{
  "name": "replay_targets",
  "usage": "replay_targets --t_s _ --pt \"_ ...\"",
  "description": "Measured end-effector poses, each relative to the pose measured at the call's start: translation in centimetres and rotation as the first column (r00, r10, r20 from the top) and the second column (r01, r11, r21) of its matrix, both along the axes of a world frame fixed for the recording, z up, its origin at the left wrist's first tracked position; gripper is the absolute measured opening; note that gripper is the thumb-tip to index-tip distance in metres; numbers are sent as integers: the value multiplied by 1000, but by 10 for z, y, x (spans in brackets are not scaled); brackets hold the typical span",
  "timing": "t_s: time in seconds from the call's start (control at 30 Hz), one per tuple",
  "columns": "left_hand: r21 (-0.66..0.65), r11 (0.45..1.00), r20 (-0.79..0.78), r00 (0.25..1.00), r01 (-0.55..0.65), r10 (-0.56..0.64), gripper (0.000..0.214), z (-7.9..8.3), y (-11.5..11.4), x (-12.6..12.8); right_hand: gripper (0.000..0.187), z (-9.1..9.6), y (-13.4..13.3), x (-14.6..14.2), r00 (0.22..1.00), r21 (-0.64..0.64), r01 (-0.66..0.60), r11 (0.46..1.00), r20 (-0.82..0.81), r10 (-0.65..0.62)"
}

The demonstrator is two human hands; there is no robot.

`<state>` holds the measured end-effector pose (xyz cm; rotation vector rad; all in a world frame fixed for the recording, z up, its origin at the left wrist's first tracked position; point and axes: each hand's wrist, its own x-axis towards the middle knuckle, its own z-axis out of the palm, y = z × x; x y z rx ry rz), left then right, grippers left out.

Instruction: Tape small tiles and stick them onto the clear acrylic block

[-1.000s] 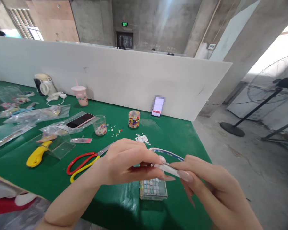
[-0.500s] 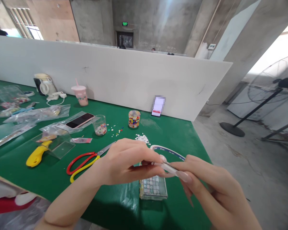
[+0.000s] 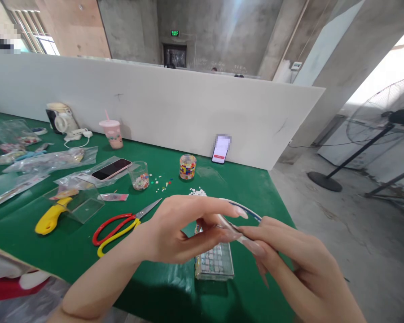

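A narrow white strip with a blue band (image 3: 252, 214) runs between my hands and curves away behind them. My left hand (image 3: 178, 229) is closed on its near end, thumb beneath, with the index finger stretched out above the strip. My right hand (image 3: 296, 255) pinches the same strip between thumb and index finger; the rest of that grip is hidden. Under the hands a clear box (image 3: 217, 264) covered partly with small shiny square tiles sits on the green table. White tile pieces (image 3: 197, 192) lie just behind my left hand.
Scissors (image 3: 121, 229) with red and yellow handles lie left of my left arm. Beyond are a cup of beads (image 3: 140, 177), a colourful tiled jar (image 3: 187, 168), a leaning phone (image 3: 220, 152), a yellow-handled tool (image 3: 52, 217) and a clear stand (image 3: 84, 202). A white partition (image 3: 161, 107) bounds the back.
My left index finger has lifted off the strip and reaches further right. The strip between the hands has tilted, and less of its curve shows behind. My right hand has barely moved.
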<state>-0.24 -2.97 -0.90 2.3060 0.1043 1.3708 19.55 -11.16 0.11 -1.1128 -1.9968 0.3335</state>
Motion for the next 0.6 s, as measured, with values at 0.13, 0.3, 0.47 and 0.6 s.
replay_targets --t_s 0.13,0.3,0.47,0.6 --pt "-90 996 -4 1000 28 -28 31 -1 -2 1 19 -3 2 -1 999 38 39 999 -11 -39" --pt "-237 969 -55 995 67 -82 29 -3 0 -2 19 -3 4 -4 998 79 66 995 -17 -65" --pt "-258 966 -80 996 23 -45 36 -6 2 -1 20 -5 5 -6 997 59 74 996 -24 -72" --pt "-362 931 2 998 53 -56 39 -9 0 4 21 -9 7 -7 996 44 84 996 -48 -82"
